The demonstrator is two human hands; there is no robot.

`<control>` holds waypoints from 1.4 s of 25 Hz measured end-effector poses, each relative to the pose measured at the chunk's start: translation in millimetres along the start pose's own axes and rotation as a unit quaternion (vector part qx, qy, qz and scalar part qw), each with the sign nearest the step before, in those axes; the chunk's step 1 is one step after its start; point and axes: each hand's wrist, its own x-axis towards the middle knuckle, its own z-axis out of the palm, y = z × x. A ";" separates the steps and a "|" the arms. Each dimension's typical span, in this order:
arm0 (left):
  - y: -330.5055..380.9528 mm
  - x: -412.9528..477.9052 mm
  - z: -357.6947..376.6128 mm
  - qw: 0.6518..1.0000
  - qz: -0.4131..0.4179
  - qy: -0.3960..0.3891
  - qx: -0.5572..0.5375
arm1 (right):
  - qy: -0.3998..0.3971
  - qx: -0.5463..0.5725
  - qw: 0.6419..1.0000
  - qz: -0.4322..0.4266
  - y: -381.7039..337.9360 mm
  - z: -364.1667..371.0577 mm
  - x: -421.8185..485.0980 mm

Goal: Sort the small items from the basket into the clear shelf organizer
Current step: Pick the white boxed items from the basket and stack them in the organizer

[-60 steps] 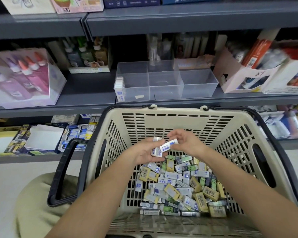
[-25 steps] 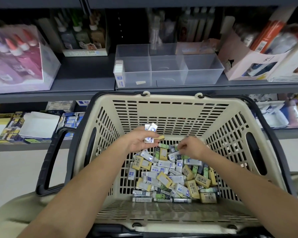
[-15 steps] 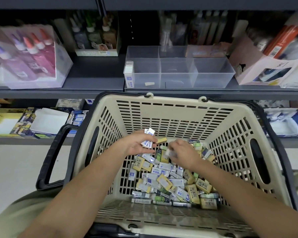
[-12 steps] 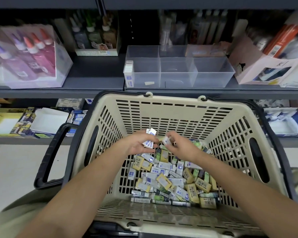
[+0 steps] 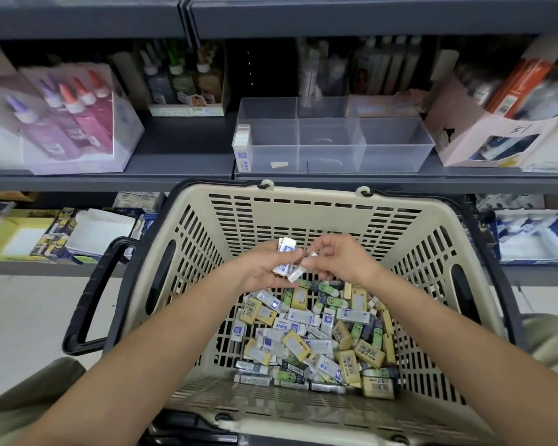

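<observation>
A beige basket (image 5: 303, 210) with black handles sits in front of me, its floor covered by a pile of small erasers (image 5: 316, 339) in white-blue, yellow and green wrappers. Above the pile my left hand (image 5: 264, 268) holds a stack of white-blue erasers (image 5: 285, 249). My right hand (image 5: 339, 257) pinches one more white eraser (image 5: 297, 273) against that stack. The clear shelf organizer (image 5: 393, 146) stands on the shelf behind the basket, with a few white erasers (image 5: 241, 149) upright in its left compartment.
Grey shelving holds a clear box of glue bottles (image 5: 74, 117) at the left and a pink carton (image 5: 484, 136) at the right of the organizer. The lower shelf carries boxes of stationery (image 5: 62, 236). The basket's left handle (image 5: 91, 294) hangs outward.
My right hand has lifted a white eraser out of the pile and brought it to the stack in my left hand. The view tilted slightly.
</observation>
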 end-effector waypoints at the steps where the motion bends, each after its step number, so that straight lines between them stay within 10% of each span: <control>1: -0.4 -0.8 1.2 1.000 -0.003 0.005 -0.005 | 0.017 -0.016 1.000 0.005 -2.6 -0.2 0.2; 11: -2.3 -5.4 7.3 1.000 -0.002 -0.008 0.009 | 0.006 0.119 0.991 0.055 -2.3 -14.5 -3.1; 14: -0.8 -6.6 -0.1 0.999 0.000 0.044 0.011 | 0.016 -0.102 0.988 0.111 20.5 -25.6 -3.7; 17: -3.4 -10.6 -6.1 0.998 0.005 0.049 -0.025 | -0.083 -0.412 0.894 0.155 55.5 -23.8 -3.7; 27: -19.3 -12.7 3.6 0.999 -0.009 0.033 0.001 | -0.129 -0.628 0.760 0.107 76.3 9.8 -17.3; 32: -25.1 -10.8 1.6 0.999 -0.001 0.047 -0.003 | -0.052 -0.258 0.962 0.077 47.5 -4.7 -14.8; 35: -26.6 -13.9 2.8 1.000 -0.009 -0.001 -0.003 | -0.052 0.015 0.997 0.056 24.8 -4.5 -17.3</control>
